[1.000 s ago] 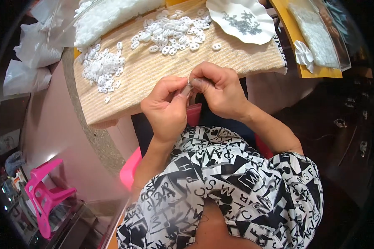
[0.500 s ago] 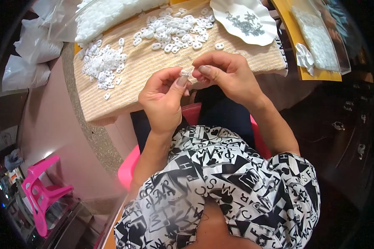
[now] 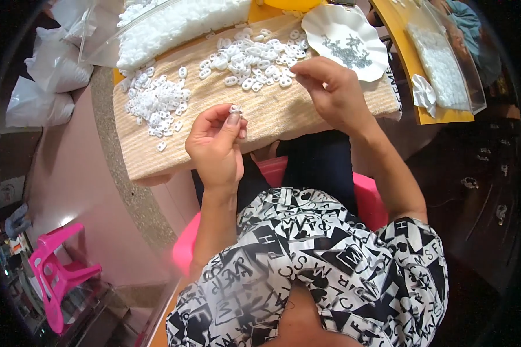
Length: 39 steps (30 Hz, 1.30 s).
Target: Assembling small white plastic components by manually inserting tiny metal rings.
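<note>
My left hand (image 3: 214,144) pinches a small white plastic piece (image 3: 235,109) between thumb and forefinger, above the near part of the cloth. Farther right, my right hand (image 3: 342,97) is over the cloth, thumb and fingertips drawn together at the right edge of a pile of white oval two-holed pieces (image 3: 249,58). Whatever lies between those fingertips is hidden. A second pile, of smaller white holed pieces (image 3: 156,104), lies to the left. Beyond my right hand sits a white wavy-rimmed dish (image 3: 376,55) with small grey metal parts (image 3: 348,52) in it.
A striped beige cloth (image 3: 214,98) covers the work surface. Behind the piles lies a clear bag of white pieces (image 3: 179,32). At the right, another filled bag (image 3: 440,69) and crumpled paper (image 3: 424,95) rest on yellow board. A pink stool (image 3: 61,272) stands at lower left.
My hands have come apart. The right moved away from the left to the edge of the oval pile; the left keeps its white piece. The view has shifted slightly, showing more of the far side.
</note>
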Each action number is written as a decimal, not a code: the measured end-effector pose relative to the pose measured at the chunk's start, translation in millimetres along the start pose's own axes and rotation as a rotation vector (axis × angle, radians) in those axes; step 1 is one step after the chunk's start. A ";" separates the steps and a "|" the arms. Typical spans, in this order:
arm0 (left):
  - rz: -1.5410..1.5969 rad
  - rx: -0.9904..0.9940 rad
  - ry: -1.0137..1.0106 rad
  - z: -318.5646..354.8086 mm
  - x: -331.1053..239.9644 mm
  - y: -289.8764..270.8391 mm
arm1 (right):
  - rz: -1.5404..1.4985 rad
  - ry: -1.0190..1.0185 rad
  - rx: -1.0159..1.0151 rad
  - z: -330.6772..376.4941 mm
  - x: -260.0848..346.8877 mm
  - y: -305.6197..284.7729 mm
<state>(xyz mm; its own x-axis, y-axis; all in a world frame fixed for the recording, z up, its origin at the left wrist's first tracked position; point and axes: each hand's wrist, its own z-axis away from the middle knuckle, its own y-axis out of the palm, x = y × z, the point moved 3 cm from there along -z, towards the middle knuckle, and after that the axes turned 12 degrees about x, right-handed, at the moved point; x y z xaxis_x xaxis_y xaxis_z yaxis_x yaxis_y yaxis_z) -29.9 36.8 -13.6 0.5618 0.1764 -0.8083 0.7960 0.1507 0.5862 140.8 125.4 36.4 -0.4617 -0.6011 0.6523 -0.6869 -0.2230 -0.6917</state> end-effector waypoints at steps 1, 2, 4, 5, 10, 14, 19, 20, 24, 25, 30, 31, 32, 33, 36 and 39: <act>0.026 -0.014 0.000 -1.0 -1.9 -2.3 | 0.070 -0.044 0.011 -8.1 0.3 1.7; 0.032 -0.008 0.002 -2.5 -1.5 -2.3 | 0.131 -0.064 0.019 -15.0 -0.6 4.7; 0.063 -0.022 -0.034 -3.0 0.1 -3.1 | 0.220 -0.118 0.023 -29.2 -1.8 16.4; 0.065 -0.019 -0.031 -3.3 -0.6 -3.4 | 0.281 -0.140 0.056 -36.5 0.4 22.6; 0.097 -0.010 -0.044 -4.2 -6.7 -2.8 | 0.509 -0.208 0.170 -64.4 -3.9 53.3; 0.109 -0.008 -0.046 -5.3 -8.3 -4.0 | 0.457 -0.213 0.166 -68.8 -8.9 50.6; 0.127 0.015 -0.074 -4.0 -2.4 -2.4 | 0.044 0.035 0.089 -66.8 -17.3 24.8; 0.139 0.023 -0.083 -4.2 -1.5 -1.7 | -0.217 0.208 0.112 -62.4 -15.5 19.1; 0.178 0.076 -0.134 -1.0 -2.2 7.6 | -1.030 0.407 0.257 -30.4 -17.5 13.7; 0.208 0.109 -0.163 -0.3 -2.4 11.4 | -1.115 0.406 0.262 -22.1 -10.8 13.4; 0.257 0.209 -0.235 7.5 3.2 22.3 | -1.395 0.473 0.235 15.0 6.7 23.2; 0.286 0.246 -0.242 8.7 3.0 25.7 | -1.401 0.473 0.239 19.8 8.3 24.5; 0.314 0.285 -0.247 9.3 2.1 29.0 | -1.407 0.470 0.242 23.2 10.0 25.7; 0.310 0.285 -0.254 9.9 1.7 30.8 | -1.404 0.475 0.198 27.3 11.5 29.6; 0.276 0.317 -0.291 11.2 4.8 32.1 | -1.182 0.442 0.207 32.6 17.1 27.8; 0.304 0.374 -0.287 12.1 11.9 30.9 | -1.232 0.425 0.240 35.6 19.5 24.6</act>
<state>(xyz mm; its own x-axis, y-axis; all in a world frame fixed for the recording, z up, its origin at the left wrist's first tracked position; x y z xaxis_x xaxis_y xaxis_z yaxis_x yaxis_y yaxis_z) 4.1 31.8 -5.8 0.7759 -0.1214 -0.6190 0.5846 -0.2305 0.7779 134.9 80.9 21.1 0.2197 0.3669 0.9039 -0.6852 -0.6015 0.4107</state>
